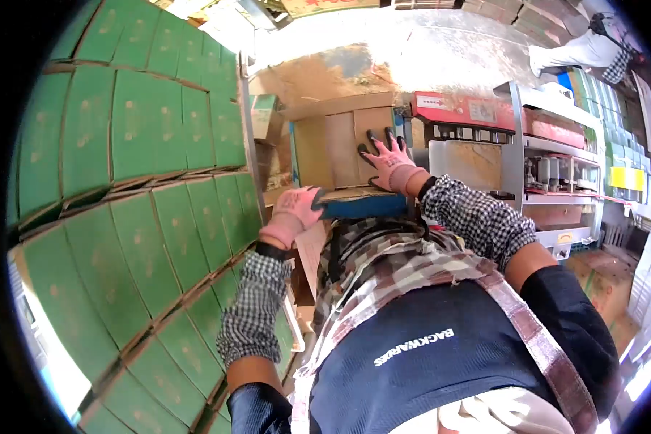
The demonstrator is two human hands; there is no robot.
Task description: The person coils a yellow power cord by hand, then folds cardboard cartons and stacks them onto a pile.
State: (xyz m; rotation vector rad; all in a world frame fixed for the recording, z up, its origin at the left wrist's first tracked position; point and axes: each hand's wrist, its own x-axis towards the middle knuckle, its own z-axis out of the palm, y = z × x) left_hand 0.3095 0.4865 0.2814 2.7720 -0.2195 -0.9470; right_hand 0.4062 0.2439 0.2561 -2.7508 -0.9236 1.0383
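An open cardboard box [312,148] lies in front of me, its bare brown inner flaps facing up. My right hand [394,165], in a pink glove with black fingertips, presses on the right inner side of the box with the fingers spread. My left hand [296,210], gloved the same way, is at the box's near left corner. Its fingers are bent together over the edge, and their undersides are hidden. A blue strip [365,207] runs along the near side of the box, close to my waist.
Stacked green cartons [148,123] form a wall on my left. On the right stands a red and grey machine [470,108] with a metal frame. Farther right are more boxes with a yellow label [627,179]. A person in white trousers [575,54] is at the upper right.
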